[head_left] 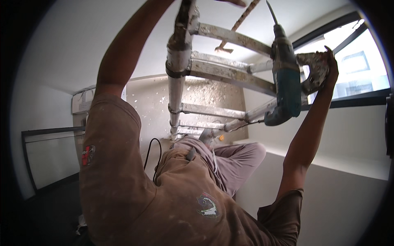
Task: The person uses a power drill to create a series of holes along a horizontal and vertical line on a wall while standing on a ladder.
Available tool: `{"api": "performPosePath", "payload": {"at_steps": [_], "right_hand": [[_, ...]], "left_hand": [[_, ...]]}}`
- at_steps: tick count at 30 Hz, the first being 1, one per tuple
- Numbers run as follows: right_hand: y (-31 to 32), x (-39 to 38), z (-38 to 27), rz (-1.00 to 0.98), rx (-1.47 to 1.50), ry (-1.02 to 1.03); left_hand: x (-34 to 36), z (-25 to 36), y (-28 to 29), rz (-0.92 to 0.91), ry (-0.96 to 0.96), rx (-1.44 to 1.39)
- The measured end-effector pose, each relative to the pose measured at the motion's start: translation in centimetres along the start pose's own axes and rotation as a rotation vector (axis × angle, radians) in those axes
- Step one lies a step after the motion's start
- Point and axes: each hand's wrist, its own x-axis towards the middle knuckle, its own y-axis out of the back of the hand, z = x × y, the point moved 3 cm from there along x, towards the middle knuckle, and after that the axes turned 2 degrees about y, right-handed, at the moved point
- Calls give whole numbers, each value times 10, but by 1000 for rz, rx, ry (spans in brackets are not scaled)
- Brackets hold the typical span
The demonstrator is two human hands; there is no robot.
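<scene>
A teal and grey rotary hammer drill stands upright, its pointed bit aimed up toward the ceiling. My right hand is closed around its rear handle, which is covered in crumpled, stained wrapping. Raised high on the left, my left arm runs out of the top of the picture. Only some fingers of my left hand show at the top edge, near the ladder's top; what they touch is hidden. Between my arms rises a paint-spattered metal ladder, its rungs close to the drill.
A rough brown groove crosses the ceiling. At right is a dark-framed window above a pale ledge. A black cord loops beside my waist. To the left lie a dark-framed panel and a white box.
</scene>
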Motion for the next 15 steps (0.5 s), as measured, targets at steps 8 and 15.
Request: {"api": "performPosePath", "payload": {"at_steps": [8, 15], "right_hand": [[-14, -12, -8, 17, 103, 55], [11, -17, 15, -34, 130, 111]], "left_hand": [[0, 6, -4, -119, 126, 121], [11, 35, -29, -211, 208, 136]]}}
